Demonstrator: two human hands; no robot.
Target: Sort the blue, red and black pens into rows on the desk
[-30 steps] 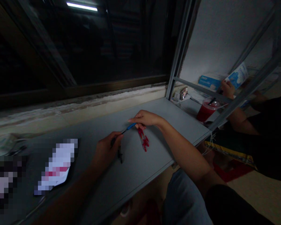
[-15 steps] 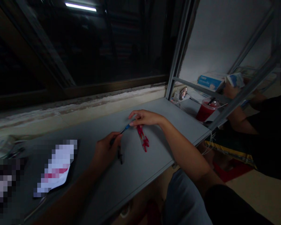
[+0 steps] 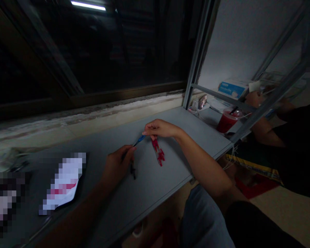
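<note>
My left hand [image 3: 119,163] is closed around the dark end of a thin rod-like piece with a blue end [image 3: 139,139]. The thumb and index finger of my right hand [image 3: 161,129] pinch the tip of that blue end, so the piece slants between both hands just above the desk. A small black part [image 3: 133,170] shows below my left fingers; whether it is held or lying on the desk I cannot tell. Under my right hand lies a long red plastic piece [image 3: 158,153] with a jagged, clip-like lower end, partly covered by the fingers.
On the grey desk [image 3: 155,193] a lit, blurred-out screen [image 3: 64,182] lies at left. Beyond the metal frame [image 3: 217,96] at right stand a red drink cup [image 3: 227,120] and a blue-white box [image 3: 232,89]. Another person's hand [image 3: 254,100] works there.
My right fingers have curled in and pinch nearer the tip, so more of the blue end shows. My left hand barely moves. The other person's hand has shifted slightly.
</note>
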